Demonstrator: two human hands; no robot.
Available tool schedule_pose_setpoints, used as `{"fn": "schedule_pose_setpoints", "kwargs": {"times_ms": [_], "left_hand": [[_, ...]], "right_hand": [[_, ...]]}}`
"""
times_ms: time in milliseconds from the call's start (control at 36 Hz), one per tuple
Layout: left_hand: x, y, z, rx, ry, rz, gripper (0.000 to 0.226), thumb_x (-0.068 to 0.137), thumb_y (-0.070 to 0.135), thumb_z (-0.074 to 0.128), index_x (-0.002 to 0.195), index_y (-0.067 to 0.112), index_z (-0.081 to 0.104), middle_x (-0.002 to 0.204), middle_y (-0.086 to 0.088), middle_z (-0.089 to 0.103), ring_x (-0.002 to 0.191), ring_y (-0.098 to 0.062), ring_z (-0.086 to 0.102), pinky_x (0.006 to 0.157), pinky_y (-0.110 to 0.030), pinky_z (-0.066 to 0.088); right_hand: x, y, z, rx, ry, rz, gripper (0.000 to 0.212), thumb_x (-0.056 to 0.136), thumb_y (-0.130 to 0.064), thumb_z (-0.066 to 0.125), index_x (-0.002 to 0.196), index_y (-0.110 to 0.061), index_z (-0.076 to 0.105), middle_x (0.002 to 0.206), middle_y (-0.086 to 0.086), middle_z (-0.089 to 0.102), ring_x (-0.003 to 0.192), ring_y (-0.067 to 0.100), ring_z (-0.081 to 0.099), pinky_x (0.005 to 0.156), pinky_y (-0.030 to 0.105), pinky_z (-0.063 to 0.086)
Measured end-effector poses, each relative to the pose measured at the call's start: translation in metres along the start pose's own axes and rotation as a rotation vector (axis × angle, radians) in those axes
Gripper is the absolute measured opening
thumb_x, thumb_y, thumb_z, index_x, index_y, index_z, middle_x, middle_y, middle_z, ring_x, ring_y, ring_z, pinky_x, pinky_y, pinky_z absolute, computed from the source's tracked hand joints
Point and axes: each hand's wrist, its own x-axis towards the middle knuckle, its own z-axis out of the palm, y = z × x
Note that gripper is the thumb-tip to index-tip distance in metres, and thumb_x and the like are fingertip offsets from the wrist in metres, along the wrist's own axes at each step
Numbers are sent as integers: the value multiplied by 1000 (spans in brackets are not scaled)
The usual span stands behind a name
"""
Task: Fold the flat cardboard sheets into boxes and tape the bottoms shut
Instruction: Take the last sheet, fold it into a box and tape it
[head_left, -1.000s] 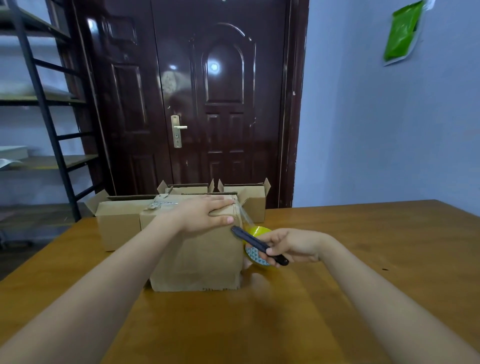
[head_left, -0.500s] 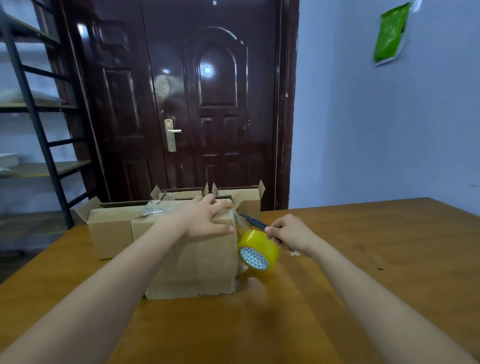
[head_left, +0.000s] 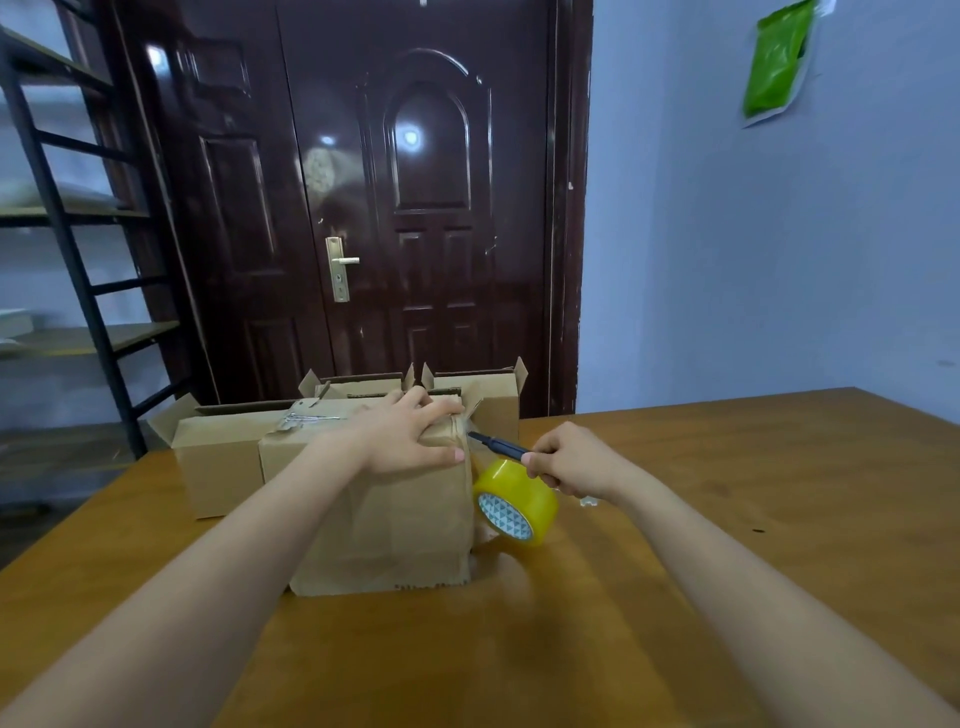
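Note:
A brown cardboard box (head_left: 384, 525) stands on the wooden table (head_left: 727, 519), its taped side up. My left hand (head_left: 408, 439) lies flat on the box's top right corner, pressing it down. My right hand (head_left: 576, 460) grips a dark utility knife (head_left: 496, 444) whose tip points at the strip of clear tape at the box's upper right edge. A yellow tape roll (head_left: 514, 501) hangs by that strip beside the box's right face, just below the knife.
Three open-topped cardboard boxes stand behind: one at the left (head_left: 218, 457), two at the back (head_left: 358, 387) (head_left: 488, 400). A dark door (head_left: 395, 208) and black shelving (head_left: 67, 249) lie beyond the table's far edge. A small clear scrap (head_left: 588, 501) lies by my right wrist.
My right hand has risen and turned the knife from beside the roll up to the tape strip at the box's top edge. The roll now hangs free below. My left hand stayed put.

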Motion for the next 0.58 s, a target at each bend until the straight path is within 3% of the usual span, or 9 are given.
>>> {"fn": "schedule_pose_setpoints", "kwargs": {"times_ms": [167, 278, 361, 583], "left_hand": [[-1, -2, 0, -27, -16, -4, 69, 81, 75, 39, 142, 49, 19, 138, 3, 33, 134, -23, 28, 105, -50, 34], [-1, -3, -1, -44, -32, -13, 90, 58, 88, 21, 140, 52, 19, 137, 5, 33, 133, -22, 28, 105, -50, 34], [-2, -2, -1, -54, -30, -12, 92, 55, 88, 20, 140, 53, 20, 136, 5, 33, 133, -21, 28, 105, -50, 34], [-1, -3, 0, -66, -34, -22, 89, 58, 88, 23, 139, 53, 20, 137, 5, 33, 133, -23, 29, 106, -53, 32]], "right_hand": [[-7, 4, -3, -19, -64, -16, 28, 96, -25, 55, 73, -11, 62, 60, 2, 50, 43, 10, 37, 43, 21, 34], [-13, 11, -6, -38, -145, 10, 25, 95, -24, 56, 74, -13, 63, 59, 1, 49, 43, 10, 37, 42, 19, 32], [-15, 19, -11, 51, -149, 22, 25, 95, -22, 55, 76, -10, 64, 57, 1, 48, 40, 10, 34, 40, 19, 29], [-23, 25, 6, 48, -442, 0, 17, 79, -7, 48, 82, -1, 63, 53, 1, 50, 37, 8, 36, 39, 18, 30]]}}
